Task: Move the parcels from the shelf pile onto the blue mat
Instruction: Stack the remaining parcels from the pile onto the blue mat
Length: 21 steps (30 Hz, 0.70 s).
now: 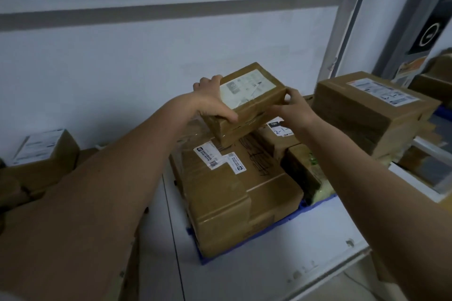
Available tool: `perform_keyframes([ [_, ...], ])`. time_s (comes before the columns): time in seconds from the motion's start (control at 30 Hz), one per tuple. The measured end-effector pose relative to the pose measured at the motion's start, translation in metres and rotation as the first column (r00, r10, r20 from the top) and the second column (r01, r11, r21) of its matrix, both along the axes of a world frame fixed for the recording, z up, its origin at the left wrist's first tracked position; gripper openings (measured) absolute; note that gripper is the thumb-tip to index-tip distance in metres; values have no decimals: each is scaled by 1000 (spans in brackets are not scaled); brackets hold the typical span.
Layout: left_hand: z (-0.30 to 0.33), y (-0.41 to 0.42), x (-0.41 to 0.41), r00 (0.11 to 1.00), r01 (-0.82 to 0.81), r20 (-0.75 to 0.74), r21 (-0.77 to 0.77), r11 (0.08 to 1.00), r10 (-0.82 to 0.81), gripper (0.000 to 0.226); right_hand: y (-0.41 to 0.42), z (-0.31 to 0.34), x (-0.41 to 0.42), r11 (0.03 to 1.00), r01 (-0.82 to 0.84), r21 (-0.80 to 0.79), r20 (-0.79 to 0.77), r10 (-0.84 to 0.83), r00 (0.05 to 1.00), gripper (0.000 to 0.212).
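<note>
Parcel depot or storeroom: labelled cardboard parcels (241, 188) stacked along plain white wall (122, 76).

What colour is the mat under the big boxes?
Blue. The mat peeks out beneath the boxes, seen in the head view.

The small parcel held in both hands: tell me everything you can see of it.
The small parcel is a brown cardboard box, taped, with a pale shipping label on top. It sits tilted, over the large parcel on the blue mat. The left hand grips its left end; the right hand holds its right end.
</note>
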<state>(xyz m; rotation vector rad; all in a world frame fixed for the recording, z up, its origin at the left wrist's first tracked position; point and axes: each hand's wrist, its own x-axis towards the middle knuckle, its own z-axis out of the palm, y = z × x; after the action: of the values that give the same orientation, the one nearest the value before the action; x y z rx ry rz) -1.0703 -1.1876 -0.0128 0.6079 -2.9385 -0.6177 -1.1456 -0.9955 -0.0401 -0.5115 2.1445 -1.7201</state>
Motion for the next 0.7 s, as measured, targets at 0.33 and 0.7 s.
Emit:
perform_keyframes([
  [0.33,-27,-29,-9,988,48,148,-30,998,-43,120,-35,-31,-27,992,64,105,1,-65,998,33],
  [0.7,-33,-30,-14,989,40,142,-17,999,-38,121,-41,-35,-45,985,5,174,-5,-4,1000,42],
])
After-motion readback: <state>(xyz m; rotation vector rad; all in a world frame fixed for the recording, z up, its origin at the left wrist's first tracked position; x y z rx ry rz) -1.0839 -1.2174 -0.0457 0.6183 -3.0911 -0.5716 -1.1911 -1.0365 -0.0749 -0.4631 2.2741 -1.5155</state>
